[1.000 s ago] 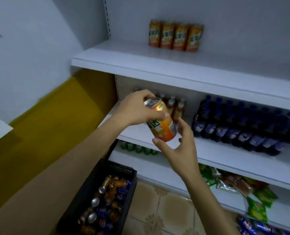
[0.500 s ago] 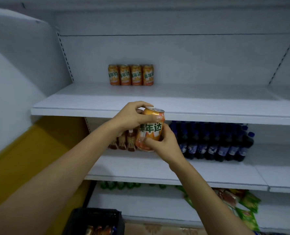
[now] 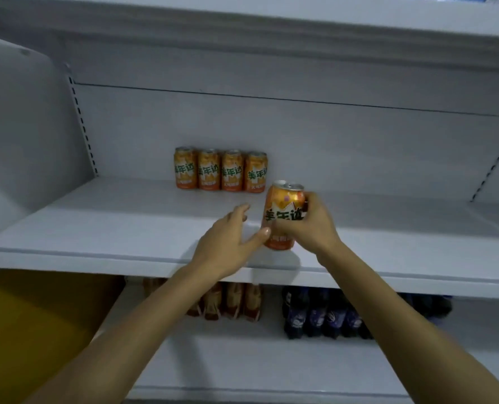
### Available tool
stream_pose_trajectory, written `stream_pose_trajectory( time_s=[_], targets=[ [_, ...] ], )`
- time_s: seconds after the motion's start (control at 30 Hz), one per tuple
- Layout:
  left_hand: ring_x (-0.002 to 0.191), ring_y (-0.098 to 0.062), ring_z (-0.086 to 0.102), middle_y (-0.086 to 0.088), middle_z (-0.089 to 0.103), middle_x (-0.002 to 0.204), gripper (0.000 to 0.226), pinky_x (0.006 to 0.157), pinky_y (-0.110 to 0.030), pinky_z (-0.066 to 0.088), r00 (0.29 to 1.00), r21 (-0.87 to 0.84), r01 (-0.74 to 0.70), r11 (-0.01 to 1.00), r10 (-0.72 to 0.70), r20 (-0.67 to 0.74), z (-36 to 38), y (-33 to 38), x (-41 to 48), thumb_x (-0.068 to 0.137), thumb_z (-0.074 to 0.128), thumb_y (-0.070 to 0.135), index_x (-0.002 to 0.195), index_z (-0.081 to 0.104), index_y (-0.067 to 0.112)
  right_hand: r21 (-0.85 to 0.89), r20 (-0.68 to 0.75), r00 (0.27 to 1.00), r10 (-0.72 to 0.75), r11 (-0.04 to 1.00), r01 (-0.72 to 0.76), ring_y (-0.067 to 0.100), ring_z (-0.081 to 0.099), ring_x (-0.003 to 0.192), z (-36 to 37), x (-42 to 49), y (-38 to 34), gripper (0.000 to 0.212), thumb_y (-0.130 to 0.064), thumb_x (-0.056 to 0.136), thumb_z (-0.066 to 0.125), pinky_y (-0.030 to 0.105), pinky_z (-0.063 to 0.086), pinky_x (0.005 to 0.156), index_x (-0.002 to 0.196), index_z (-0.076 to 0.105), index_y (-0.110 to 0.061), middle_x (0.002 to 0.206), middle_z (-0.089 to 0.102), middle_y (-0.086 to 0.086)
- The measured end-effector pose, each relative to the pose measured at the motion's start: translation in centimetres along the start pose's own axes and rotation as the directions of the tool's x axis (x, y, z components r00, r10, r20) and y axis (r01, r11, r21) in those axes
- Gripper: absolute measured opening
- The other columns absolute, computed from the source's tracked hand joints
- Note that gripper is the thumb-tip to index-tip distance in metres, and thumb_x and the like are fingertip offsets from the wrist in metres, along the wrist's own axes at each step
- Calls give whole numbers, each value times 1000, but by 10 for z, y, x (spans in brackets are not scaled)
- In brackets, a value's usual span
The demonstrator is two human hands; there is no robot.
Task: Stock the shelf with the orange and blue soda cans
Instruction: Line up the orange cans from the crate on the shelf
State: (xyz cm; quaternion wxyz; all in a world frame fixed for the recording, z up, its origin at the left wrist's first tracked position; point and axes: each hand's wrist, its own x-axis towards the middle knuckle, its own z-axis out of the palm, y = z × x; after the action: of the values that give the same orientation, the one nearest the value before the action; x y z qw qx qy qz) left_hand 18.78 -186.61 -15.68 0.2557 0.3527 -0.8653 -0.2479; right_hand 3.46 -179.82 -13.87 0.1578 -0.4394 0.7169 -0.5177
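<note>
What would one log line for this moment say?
right hand: grips orange can | left hand: open, thumb touching can | shelf: four-can row at back

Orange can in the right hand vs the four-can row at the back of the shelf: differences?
The held orange can is gripped by the right hand near the front of the shelf; the row of four orange cans stands free against the back wall. The held can tilts slightly; the row stands upright. The left hand, open, touches the held can with its thumb; nothing touches the row. Shared: same orange label with green lettering.
</note>
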Motion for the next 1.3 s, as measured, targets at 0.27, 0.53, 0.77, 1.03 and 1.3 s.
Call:
stream_pose_trajectory(
  time_s=[0.27, 0.53, 0.77, 1.03, 1.3],
  targets=[
    [131, -19, 33, 2, 37, 147, 67, 102, -34, 36, 974, 456, -168, 874, 76, 214, 30, -13, 33, 88, 45, 62, 142, 35, 24, -157, -97, 989, 108, 980, -122, 18, 56, 98, 11, 134, 30, 63, -24, 67, 82, 29, 48, 79, 116, 45, -14, 110, 57, 2],
    [136, -14, 29, 8, 31, 151, 78, 108, -32, 31, 980, 424, -39, 905, -49, 195, 35, -16, 45, 83, 46, 69, 147, 26, 29, -125, -115, 992, 50, 990, -65, 28, 54, 117, 39, 207, 63, 73, -24, 69, 82, 37, 45, 91, 127, 40, -8, 127, 53, 10],
    [135, -10, 31, 12, 32, 149, 79, 107, -29, 32, 973, 421, 31, 907, -124, 195, 34, -9, 45, 81, 50, 70, 147, 26, 32, -132, -88, 996, -15, 991, 3, 29, 55, 116, 56, 217, 99, 88, -22, 69, 81, 37, 44, 89, 139, 30, -12, 130, 52, 11],
    [130, -7, 33, 14, 37, 143, 75, 105, -28, 35, 959, 409, 88, 908, -189, 213, 37, -12, 48, 78, 52, 71, 141, 37, 32, -166, -65, 998, 4, 986, -15, 32, 53, 118, 55, 236, 101, 90, -24, 67, 83, 42, 45, 91, 138, 30, -10, 131, 51, 13],
    [131, -11, 34, 10, 37, 145, 71, 103, -31, 37, 985, 410, 153, 899, -173, 13, 14, -16, 11, 84, 55, 61, 144, 33, 30, 37, -277, 953, -125, 989, 140, 32, 47, 121, 59, 178, 50, 64, -16, 74, 73, 41, 40, 101, 130, 45, -2, 120, 54, 7]
  ],
)
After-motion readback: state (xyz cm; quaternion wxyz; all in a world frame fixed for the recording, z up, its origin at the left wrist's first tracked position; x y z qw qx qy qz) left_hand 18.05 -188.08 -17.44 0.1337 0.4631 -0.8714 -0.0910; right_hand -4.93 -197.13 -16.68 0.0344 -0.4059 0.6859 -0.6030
